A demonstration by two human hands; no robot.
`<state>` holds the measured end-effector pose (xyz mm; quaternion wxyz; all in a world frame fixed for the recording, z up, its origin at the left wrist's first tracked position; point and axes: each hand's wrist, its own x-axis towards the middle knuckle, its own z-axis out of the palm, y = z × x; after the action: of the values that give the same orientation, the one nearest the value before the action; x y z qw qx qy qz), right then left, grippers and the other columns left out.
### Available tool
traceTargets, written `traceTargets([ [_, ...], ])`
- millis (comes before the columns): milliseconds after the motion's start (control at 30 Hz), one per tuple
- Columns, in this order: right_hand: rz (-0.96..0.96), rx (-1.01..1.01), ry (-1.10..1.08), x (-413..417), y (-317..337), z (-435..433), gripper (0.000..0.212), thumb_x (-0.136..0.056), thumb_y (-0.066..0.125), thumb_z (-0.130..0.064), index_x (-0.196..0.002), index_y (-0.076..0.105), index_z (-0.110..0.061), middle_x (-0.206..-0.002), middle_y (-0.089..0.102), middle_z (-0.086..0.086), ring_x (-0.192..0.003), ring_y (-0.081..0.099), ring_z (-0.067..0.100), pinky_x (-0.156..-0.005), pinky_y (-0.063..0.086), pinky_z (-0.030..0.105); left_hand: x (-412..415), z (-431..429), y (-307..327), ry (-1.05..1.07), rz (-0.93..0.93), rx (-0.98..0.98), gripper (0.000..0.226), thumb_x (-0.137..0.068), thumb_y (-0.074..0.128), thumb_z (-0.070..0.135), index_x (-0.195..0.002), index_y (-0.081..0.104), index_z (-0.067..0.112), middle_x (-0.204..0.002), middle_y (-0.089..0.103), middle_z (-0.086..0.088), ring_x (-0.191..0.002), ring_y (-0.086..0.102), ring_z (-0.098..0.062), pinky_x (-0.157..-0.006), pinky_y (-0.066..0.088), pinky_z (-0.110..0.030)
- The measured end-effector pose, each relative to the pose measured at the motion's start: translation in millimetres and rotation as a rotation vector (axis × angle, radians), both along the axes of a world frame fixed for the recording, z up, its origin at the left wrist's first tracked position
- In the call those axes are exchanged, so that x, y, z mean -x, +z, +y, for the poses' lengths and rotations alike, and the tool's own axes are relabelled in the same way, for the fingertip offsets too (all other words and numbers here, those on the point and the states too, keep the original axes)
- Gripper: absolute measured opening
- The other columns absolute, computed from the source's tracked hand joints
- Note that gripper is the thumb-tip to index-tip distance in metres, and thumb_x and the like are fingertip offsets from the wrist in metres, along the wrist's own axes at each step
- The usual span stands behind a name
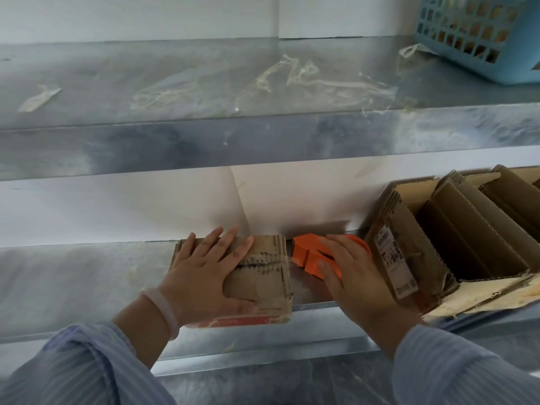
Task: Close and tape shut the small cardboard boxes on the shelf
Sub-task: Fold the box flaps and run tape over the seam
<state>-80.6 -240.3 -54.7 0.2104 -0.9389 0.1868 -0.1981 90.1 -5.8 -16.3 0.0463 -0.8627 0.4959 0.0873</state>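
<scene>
The small cardboard box (pixel 263 287) sits with its flaps closed near the front of the lower shelf (pixel 87 282). The left hand (pixel 204 270) lies flat on its top, fingers (pixel 226 244) straight and spread. Just right of the box, the right hand (pixel 356 276) curls its fingers around an orange tape dispenser (pixel 306 255). Farther right stand open cardboard boxes (pixel 409 249).

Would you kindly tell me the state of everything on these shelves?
Small brown cardboard box: flaps closed, under flat left hand.
Orange plastic tape dispenser: gripped by right hand, beside that box.
Labelled brown cardboard box: open, flaps up.
Blue plastic basket: upright, on upper metal shelf.
Clear tape scraps: crumpled, loose.
</scene>
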Motion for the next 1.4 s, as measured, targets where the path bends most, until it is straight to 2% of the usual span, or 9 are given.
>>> traceTargets([
  [100,0.080,-0.797,-0.102,-31,20,35,0.039,-0.084,0.056,-0.061,-0.088,0.067,-0.024,-0.088,0.071,-0.005,-0.088,0.066,0.015,-0.085,0.053,0.043,0,0,-1,-0.002,0.004,0.016,0.105,-0.051,-0.002,0.103,-0.134,-0.038,0.050,-0.160,-0.025,0.008,-0.149,-0.019,-0.020,-0.119,-0.014,-0.051],
  [167,0.165,-1.104,-0.197,-46,20,47,0.053,-0.076,0.064,-0.066,-0.098,0.065,-0.018,-0.094,0.073,0.003,-0.091,0.069,0.022,-0.084,0.058,0.046,0,1,-2,-0.001,-0.001,0.019,0.104,-0.053,0.001,0.102,-0.135,-0.038,0.050,-0.161,-0.022,0.007,-0.150,-0.018,-0.021,-0.119,-0.013,-0.052],
  [400,0.045,-1.510,-0.151,-47,17,54,0.023,-0.092,0.065,-0.029,-0.081,0.057,-0.011,-0.078,0.069,0.005,-0.070,0.064,0.017,-0.062,0.053,0.028,1,1,0,0.002,0.009,0.016,0.101,-0.064,0.016,0.099,-0.133,-0.039,0.050,-0.162,-0.022,0.006,-0.149,-0.019,-0.020,-0.119,-0.013,-0.053],
  [467,0.008,-1.575,-0.133,-47,18,54,0.026,-0.086,0.069,-0.031,-0.086,0.061,-0.007,-0.087,0.071,0.014,-0.081,0.066,0.028,-0.077,0.055,0.039,1,1,1,0.000,0.007,0.020,0.101,-0.062,0.013,0.099,-0.132,-0.040,0.050,-0.161,-0.023,0.006,-0.149,-0.020,-0.020,-0.119,-0.014,-0.052],
  [567,-0.029,-1.637,-0.140,-44,21,57,0.062,-0.078,0.071,-0.035,-0.116,0.057,0.012,-0.120,0.061,0.032,-0.113,0.057,0.048,-0.105,0.042,0.058,1,2,3,0.002,0.022,0.009,0.102,-0.064,0.015,0.099,-0.133,-0.039,0.049,-0.161,-0.025,0.006,-0.149,-0.021,-0.020,-0.118,-0.015,-0.052],
  [800,-0.112,-1.710,-0.242,-42,6,69,0.073,-0.078,0.075,-0.036,-0.132,0.048,0.005,-0.129,0.057,0.031,-0.122,0.052,0.049,-0.102,0.036,0.070,-4,2,8,0.050,0.175,0.135,0.108,-0.059,0.005,0.100,-0.140,-0.036,0.042,-0.155,-0.019,0.021,-0.146,-0.016,-0.004,-0.120,-0.015,-0.043],
  [1000,-0.104,-1.597,-0.361,-37,-2,78,0.041,-0.083,0.073,-0.032,-0.109,0.062,-0.003,-0.101,0.068,0.024,-0.090,0.062,0.037,-0.090,0.051,0.054,-1,24,13,0.625,0.471,1.043,0.039,-0.102,0.044,0.012,-0.133,0.052,0.035,-0.126,0.060,0.020,-0.104,0.050,0.022,-0.084,0.035,0.006],
  [1167,-0.072,-1.241,-0.432,-51,11,73,0.008,-0.093,0.063,-0.017,-0.094,0.066,-0.010,-0.087,0.070,0.012,-0.074,0.062,0.021,-0.066,0.052,0.034,-13,34,12,1.166,1.114,1.481,0.044,-0.098,0.035,-0.006,-0.115,0.067,0.019,-0.122,0.066,-0.006,-0.092,0.066,-0.015,-0.075,0.056,-0.028],
  [1400,0.016,-1.132,-0.330,-64,37,86,0.025,-0.100,0.049,-0.043,-0.094,0.065,-0.024,-0.091,0.066,-0.001,-0.094,0.060,0.023,-0.094,0.047,0.044,2,42,12,1.064,1.378,1.176,0.044,-0.101,0.050,0.037,-0.145,0.043,0.036,-0.086,0.076,0.001,-0.073,0.073,-0.017,-0.059,0.058,-0.031],
])
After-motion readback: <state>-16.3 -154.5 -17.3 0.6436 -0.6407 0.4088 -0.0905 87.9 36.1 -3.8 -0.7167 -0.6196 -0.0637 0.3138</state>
